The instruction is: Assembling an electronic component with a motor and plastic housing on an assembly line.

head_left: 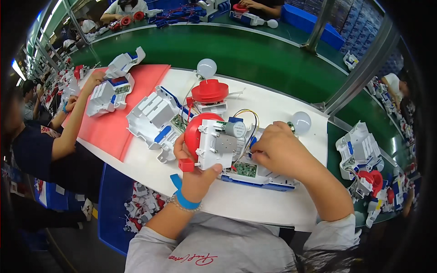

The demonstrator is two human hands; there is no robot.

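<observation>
My left hand (196, 175) is wrapped round a white plastic motor assembly (216, 148) with a red wheel, a silver round motor and a small red block on it. Thin coloured wires (256, 119) loop from this assembly toward an open white housing half (273, 176) with blue trim. Inside that housing sits a green circuit board (246, 169). My right hand (277, 148) is over the housing, its fingers pinched together beside the wires; what they hold is hidden. Left of my hands lies another white housing half (157, 113) with a board.
A red double disc (210, 91) on a white part and two round white bulbs (206, 68) stand on the white tabletop (291, 211). At left a co-worker's hand (94, 78) touches housings on a red mat (150, 86). A green conveyor (182, 48) runs behind; a blue bin (109, 200) of parts stands below.
</observation>
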